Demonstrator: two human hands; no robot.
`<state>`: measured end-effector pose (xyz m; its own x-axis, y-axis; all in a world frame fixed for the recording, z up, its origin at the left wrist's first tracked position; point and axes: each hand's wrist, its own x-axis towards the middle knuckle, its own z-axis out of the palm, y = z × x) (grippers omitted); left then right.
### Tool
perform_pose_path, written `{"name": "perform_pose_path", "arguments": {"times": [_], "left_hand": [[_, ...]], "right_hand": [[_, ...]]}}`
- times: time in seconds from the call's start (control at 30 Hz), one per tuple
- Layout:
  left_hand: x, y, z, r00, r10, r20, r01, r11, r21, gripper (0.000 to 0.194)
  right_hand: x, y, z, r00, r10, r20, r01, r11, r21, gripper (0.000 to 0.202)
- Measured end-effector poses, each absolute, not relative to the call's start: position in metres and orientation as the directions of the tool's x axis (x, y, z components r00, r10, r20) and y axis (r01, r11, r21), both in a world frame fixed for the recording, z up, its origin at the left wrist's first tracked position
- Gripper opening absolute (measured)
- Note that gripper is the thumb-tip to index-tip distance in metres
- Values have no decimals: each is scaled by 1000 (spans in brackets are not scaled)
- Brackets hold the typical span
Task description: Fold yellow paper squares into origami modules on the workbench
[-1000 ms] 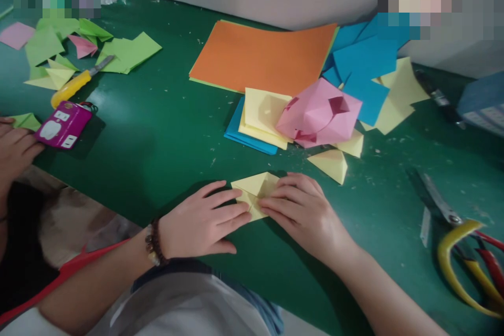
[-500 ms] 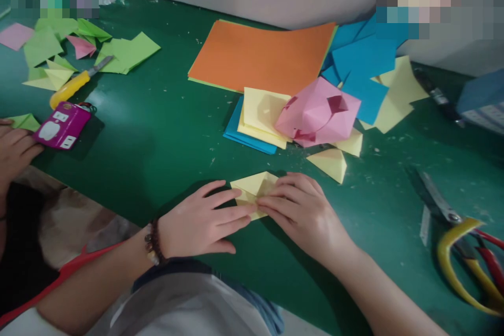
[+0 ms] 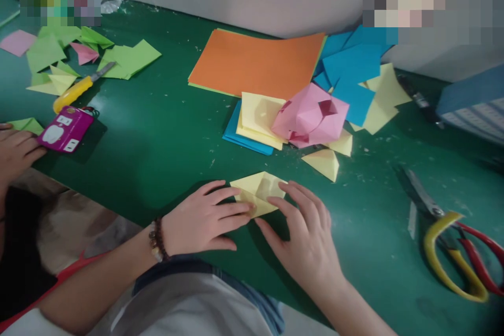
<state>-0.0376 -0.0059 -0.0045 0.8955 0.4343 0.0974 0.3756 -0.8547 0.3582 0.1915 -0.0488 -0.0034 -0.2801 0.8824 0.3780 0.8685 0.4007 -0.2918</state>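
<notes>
A folded piece of pale yellow paper (image 3: pixel 258 191) lies on the green table between my hands. My left hand (image 3: pixel 208 218) wears a beaded bracelet at the wrist and rests with spread fingers on the paper's left part, pressing it down. At the paper's right edge is my right hand (image 3: pixel 301 226), its fingers apart and slightly curved, with the fingertips over the right corner and the thumb below. Just beyond the paper are a stack of yellow squares (image 3: pixel 262 118), a pink folded paper form (image 3: pixel 313 115) and a small yellow triangle (image 3: pixel 325 163).
Orange sheets (image 3: pixel 255 63) and blue papers (image 3: pixel 352 63) lie farther back. Scissors with yellow handles (image 3: pixel 457 257) are at right, beside red handles. At left are a yellow cutter (image 3: pixel 74 93), a purple packet (image 3: pixel 66 128), green papers (image 3: pixel 126 59) and another person's hand (image 3: pixel 18 152).
My right hand has opened and drawn back a little to the right and down, uncovering more of the yellow paper. The left hand has stayed on the paper. The view has shifted slightly.
</notes>
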Motion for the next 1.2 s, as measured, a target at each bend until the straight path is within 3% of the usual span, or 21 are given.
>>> {"name": "perform_pose_path", "arguments": {"times": [0.23,0.6,0.7,0.8,0.93,1.03,1.2], "left_hand": [[-38,-6,-5,893,437,108,377,-857,351,48],[-39,-6,-5,894,436,104,372,-852,368,44],[-39,-5,-5,893,439,103,372,-847,381,43],[-39,-6,-4,893,439,101,370,-843,392,44],[-38,-8,-4,877,477,65,410,-812,416,61],[-37,-8,-3,864,500,60,430,-795,427,69],[-36,-8,-3,862,501,72,432,-803,410,65]], "right_hand": [[178,-51,-14,-210,929,305,904,304,-301,36],[207,-51,-21,-58,959,278,872,184,-453,49],[210,-50,-16,-44,943,331,887,189,-420,49],[204,-50,-10,-106,911,398,919,243,-310,48],[192,-51,-8,-185,894,409,942,279,-185,44],[186,-52,-9,-204,892,402,938,296,-180,43],[173,-54,-10,-247,886,392,924,338,-181,45]]}}
